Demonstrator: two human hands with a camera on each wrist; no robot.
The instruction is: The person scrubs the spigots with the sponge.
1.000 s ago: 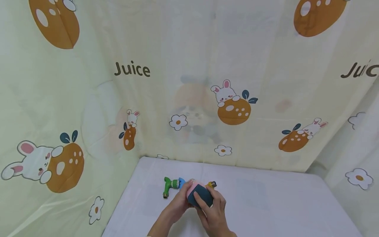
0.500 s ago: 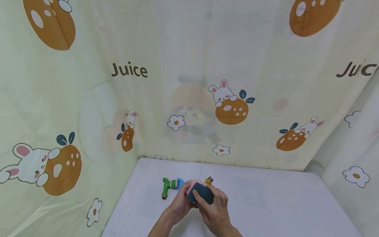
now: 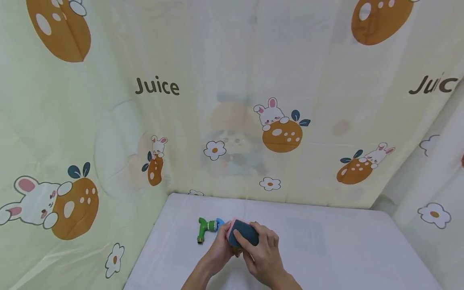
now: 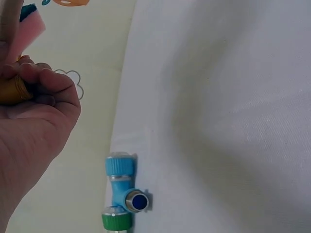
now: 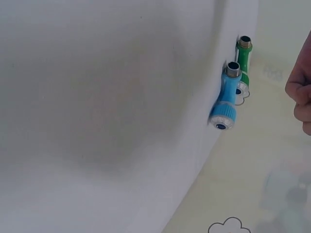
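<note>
Above the table both hands are held together. My right hand grips a two-layer sponge, pink on one side and dark teal on the other, with the thumb lying across the teal face. My left hand curls its fingers round a yellow tap-shaped fitting, close against the sponge. Most of that fitting is hidden by the fingers and sponge in the head view. Left of the hands lie a green tap-shaped fitting and a blue one, with metal ends.
A white-covered table lies under the hands. Patterned curtains with rabbits and oranges hang at its back and sides. The green and blue fittings lie end to end near the far left part of the table.
The yellow fitting's metal end, earlier showing behind the sponge, has dropped out of sight, while a yellow-brown bit shows below the sponge. The right hand has shifted slightly with the sponge. The head view moved a little.
</note>
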